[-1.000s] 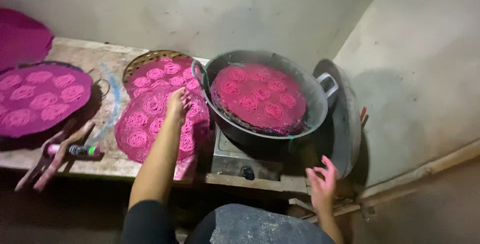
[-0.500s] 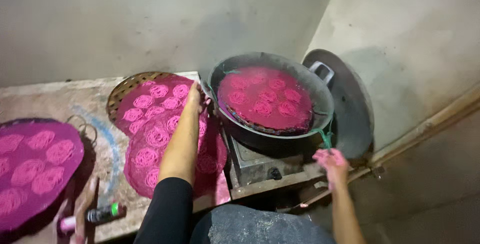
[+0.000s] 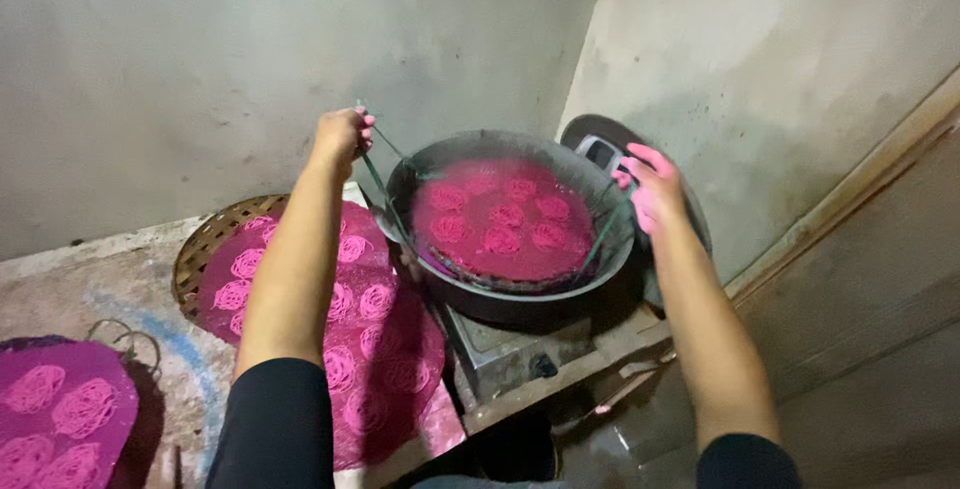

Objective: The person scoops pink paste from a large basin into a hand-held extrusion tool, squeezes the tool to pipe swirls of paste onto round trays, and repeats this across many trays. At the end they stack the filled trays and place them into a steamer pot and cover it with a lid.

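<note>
A dark round pan [image 3: 520,294] sits on a small stove [image 3: 520,349] in the wall corner. Inside it lies a round tray [image 3: 500,224] covered in magenta cloth with several pink noodle nests. Thin green strings [image 3: 385,194] run up from the tray's rim on both sides. My left hand [image 3: 343,136] is raised above the pan's left edge, closed on the left strings. My right hand [image 3: 648,189] is at the pan's right edge, fingers closed on the right strings [image 3: 605,229].
Left of the stove, a woven basket tray [image 3: 205,249] holds a magenta cloth [image 3: 370,339] with more pink nests. Another magenta tray [image 3: 60,414] lies at the far left. A dark lid [image 3: 590,134] leans against the wall behind the pan. Concrete walls close in behind and right.
Both hands have risen from the counter and stove side to the pan's edges and taken hold of the green strings. The view has shifted right, toward the pan.
</note>
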Tool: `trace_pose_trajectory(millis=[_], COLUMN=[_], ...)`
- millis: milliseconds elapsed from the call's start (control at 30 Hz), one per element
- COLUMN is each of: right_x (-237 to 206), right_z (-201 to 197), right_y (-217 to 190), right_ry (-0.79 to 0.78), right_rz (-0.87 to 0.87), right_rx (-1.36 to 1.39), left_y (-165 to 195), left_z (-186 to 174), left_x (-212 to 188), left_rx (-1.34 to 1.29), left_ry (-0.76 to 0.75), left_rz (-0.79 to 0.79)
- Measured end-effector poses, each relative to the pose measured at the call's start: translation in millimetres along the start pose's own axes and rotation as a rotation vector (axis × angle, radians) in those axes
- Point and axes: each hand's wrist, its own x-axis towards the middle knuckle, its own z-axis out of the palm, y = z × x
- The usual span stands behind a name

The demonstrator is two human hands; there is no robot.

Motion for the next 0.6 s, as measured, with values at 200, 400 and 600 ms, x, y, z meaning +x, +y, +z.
trace_pose_trajectory(millis=[200, 400, 600], right_x=[42, 96, 123], right_z=[62, 71, 108], right_y=[-26, -105, -198], right_ry=[0.181, 0.217, -0.236], right_rz=[-0.109, -0.264, -0.479], right_rx=[-0.189, -0.012, 0.046], left_y=[19, 112, 225], left_z=[60, 99, 60], left_x=[0, -18, -72], left_rx=[0.143, 0.287, 0.012], left_ry=[-0.051, 0.110, 0.115], left_rz=[0.217, 0.775, 0.547])
